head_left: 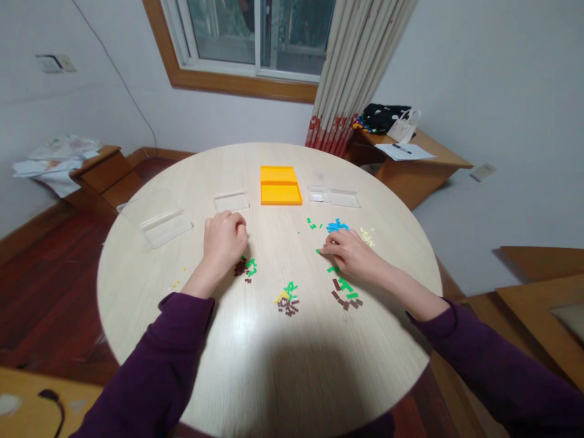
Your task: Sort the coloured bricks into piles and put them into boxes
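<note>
My right hand [349, 250] reaches over the right part of the table, thumb and forefinger pinched on a small green piece [318, 251]. Just beyond it lies a heap of blue pieces [336, 225], with pale yellow pieces [366, 237] to its right. On its near side are flat green pieces [345, 285] and brown pieces [340, 299]. My left hand [225, 240] is closed, fingers curled in front of a small clear box [232, 201]; anything in its fingers is hidden. Beside its wrist lie dark brown pieces [241, 267] and green pieces [251, 266].
Open at the back stands an orange case [281, 193]. Clear plastic boxes stand to the right [344, 198] and left [166, 229]. A mixed pile of brown pieces [288, 306], green and yellow lies front centre. Tiny yellow bits [174, 284] lie near my left forearm.
</note>
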Motion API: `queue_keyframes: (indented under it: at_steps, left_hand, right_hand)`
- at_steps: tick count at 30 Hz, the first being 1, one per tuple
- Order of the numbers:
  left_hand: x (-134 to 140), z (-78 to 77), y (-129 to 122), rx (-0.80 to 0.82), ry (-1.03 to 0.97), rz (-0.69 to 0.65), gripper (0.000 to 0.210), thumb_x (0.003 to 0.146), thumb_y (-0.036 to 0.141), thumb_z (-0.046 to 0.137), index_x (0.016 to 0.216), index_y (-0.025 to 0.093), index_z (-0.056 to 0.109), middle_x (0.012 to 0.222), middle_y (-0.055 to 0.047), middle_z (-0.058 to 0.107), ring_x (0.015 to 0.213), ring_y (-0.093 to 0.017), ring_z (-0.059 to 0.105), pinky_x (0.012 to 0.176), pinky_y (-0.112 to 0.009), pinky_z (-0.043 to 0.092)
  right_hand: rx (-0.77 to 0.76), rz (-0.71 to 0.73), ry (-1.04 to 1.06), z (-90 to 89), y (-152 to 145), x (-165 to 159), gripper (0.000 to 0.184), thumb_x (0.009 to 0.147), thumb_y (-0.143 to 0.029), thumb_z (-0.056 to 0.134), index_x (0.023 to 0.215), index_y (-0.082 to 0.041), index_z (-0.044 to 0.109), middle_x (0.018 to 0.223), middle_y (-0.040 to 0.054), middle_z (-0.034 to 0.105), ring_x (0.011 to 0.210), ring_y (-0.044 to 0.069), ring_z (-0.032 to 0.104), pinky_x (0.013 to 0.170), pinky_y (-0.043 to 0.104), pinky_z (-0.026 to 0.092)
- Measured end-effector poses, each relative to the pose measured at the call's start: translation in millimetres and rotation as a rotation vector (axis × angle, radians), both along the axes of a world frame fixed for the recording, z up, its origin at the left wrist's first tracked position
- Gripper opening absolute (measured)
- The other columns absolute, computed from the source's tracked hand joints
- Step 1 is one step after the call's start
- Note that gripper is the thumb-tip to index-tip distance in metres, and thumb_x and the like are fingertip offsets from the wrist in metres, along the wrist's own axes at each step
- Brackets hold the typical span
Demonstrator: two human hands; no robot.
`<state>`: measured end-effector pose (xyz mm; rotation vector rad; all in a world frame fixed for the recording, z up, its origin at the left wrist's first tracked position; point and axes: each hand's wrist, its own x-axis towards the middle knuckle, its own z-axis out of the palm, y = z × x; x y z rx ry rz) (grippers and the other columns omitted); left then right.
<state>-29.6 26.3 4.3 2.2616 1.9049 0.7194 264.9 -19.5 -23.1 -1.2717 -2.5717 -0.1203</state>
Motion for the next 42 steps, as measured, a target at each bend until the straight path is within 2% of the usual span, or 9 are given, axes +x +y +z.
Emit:
queue_keyframes:
  at_steps: [7, 10, 13, 17, 21, 26, 32, 39, 42]
  left_hand:
    - [0, 1.4, -1, 0.007, 0.022, 0.004, 0.033, 0.08, 0.017, 0.036, 0.081, 0.017, 0.069, 0.091, -0.012, 0.069, 0.09, -0.027, 0.06, 0.087, -0.042, 0.041]
    - [0, -0.5, 0, 0.027, 0.023, -0.003, 0.031, 0.08, 0.017, 0.037, 0.078, 0.018, 0.067, 0.09, -0.012, 0.07, 0.088, -0.026, 0.06, 0.085, -0.041, 0.041]
    - [1, -1.7, 0, 0.036, 0.022, -0.005, 0.029, 0.08, 0.018, 0.037, 0.077, 0.018, 0.066, 0.089, -0.011, 0.07, 0.088, -0.026, 0.06, 0.084, -0.041, 0.041]
    - [2, -0.9, -1, 0.009, 0.028, -0.002, 0.03, 0.08, 0.017, 0.037, 0.078, 0.017, 0.067, 0.091, -0.012, 0.07, 0.089, -0.027, 0.06, 0.084, -0.041, 0.041]
    - [2, -0.4, -1, -0.01, 0.031, -0.008, 0.033, 0.081, 0.017, 0.036, 0.081, 0.016, 0.069, 0.092, -0.013, 0.069, 0.091, -0.027, 0.061, 0.087, -0.041, 0.041]
    - [0, -1.4, 0, -0.001, 0.014, -0.011, 0.033, 0.081, 0.017, 0.035, 0.081, 0.016, 0.068, 0.093, -0.013, 0.069, 0.091, -0.027, 0.06, 0.087, -0.042, 0.041]
    - [-1, -1.6, 0, 0.009, 0.005, -0.005, 0.031, 0.08, 0.017, 0.035, 0.079, 0.017, 0.066, 0.092, -0.013, 0.069, 0.092, -0.028, 0.06, 0.087, -0.043, 0.04]
    - [-1, -4.4, 1, 0.029, -0.002, -0.008, 0.031, 0.08, 0.018, 0.036, 0.077, 0.018, 0.066, 0.089, -0.011, 0.069, 0.09, -0.026, 0.059, 0.086, -0.042, 0.04]
    - [-1, -4.0, 1, 0.038, 0.002, -0.009, 0.031, 0.08, 0.018, 0.036, 0.077, 0.018, 0.066, 0.089, -0.011, 0.069, 0.089, -0.026, 0.059, 0.086, -0.041, 0.04]
  right_hand:
    - [-0.08, -0.021, 0.037, 7.7, -39, 17, 0.029, 0.091, -0.013, 0.047, 0.084, -0.02, 0.074, 0.081, 0.0075, 0.063, 0.077, 0.019, 0.052, 0.071, 0.034, 0.034]
    - [-0.121, -0.002, 0.036, 15.4, -43, 19, 0.03, 0.09, -0.013, 0.045, 0.083, -0.021, 0.073, 0.083, 0.0076, 0.063, 0.08, 0.02, 0.054, 0.074, 0.036, 0.036]
    - [-0.071, -0.046, 0.055, 20.0, -28, 19, 0.031, 0.087, -0.011, 0.044, 0.09, -0.022, 0.073, 0.087, 0.0086, 0.064, 0.084, 0.022, 0.054, 0.077, 0.037, 0.036]
    - [-0.032, -0.182, 0.06, 15.8, 13, 14, 0.037, 0.085, -0.009, 0.043, 0.102, -0.02, 0.073, 0.091, 0.0113, 0.065, 0.089, 0.025, 0.053, 0.077, 0.038, 0.034]
    - [-0.07, -0.259, -0.023, 4.2, 48, 10, 0.038, 0.083, -0.007, 0.041, 0.095, -0.018, 0.075, 0.088, 0.0138, 0.063, 0.085, 0.025, 0.05, 0.073, 0.039, 0.031]
    - [-0.046, -0.231, -0.043, -7.2, 57, 11, 0.039, 0.082, -0.007, 0.041, 0.097, -0.02, 0.075, 0.085, 0.0129, 0.061, 0.082, 0.024, 0.046, 0.07, 0.038, 0.028]
    - [-0.032, -0.164, -0.055, -3.1, 32, 0, 0.037, 0.083, -0.007, 0.042, 0.092, -0.021, 0.075, 0.085, 0.012, 0.06, 0.082, 0.024, 0.046, 0.07, 0.037, 0.027]
    - [-0.18, 0.067, 0.043, 6.8, -29, -50, 0.033, 0.089, -0.009, 0.042, 0.094, -0.018, 0.073, 0.087, 0.0111, 0.064, 0.084, 0.022, 0.05, 0.075, 0.036, 0.032]
    - [-0.223, 0.122, 0.094, 14.1, -40, -60, 0.034, 0.09, -0.008, 0.042, 0.096, -0.018, 0.073, 0.09, 0.0108, 0.065, 0.086, 0.021, 0.051, 0.076, 0.036, 0.034]
